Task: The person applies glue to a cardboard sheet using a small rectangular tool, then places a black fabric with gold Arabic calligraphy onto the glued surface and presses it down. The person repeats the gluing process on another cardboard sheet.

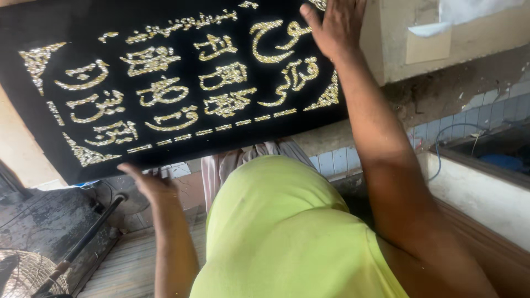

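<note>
With the black embroidered panel (165, 83) held up, left hand (149, 185) cups its lower edge, fingers curled; right hand (337, 25) presses flat at its top right, fingers spread. Positioning step; next move needs level, steady support.

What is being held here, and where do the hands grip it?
A black embroidered panel: left hand under its lower edge, right hand flat near its upper right corner.

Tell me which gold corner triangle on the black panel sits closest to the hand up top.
The gold triangle at the black panel's right edge lies just below the right hand. The other triangles sit along the far left side.
</note>
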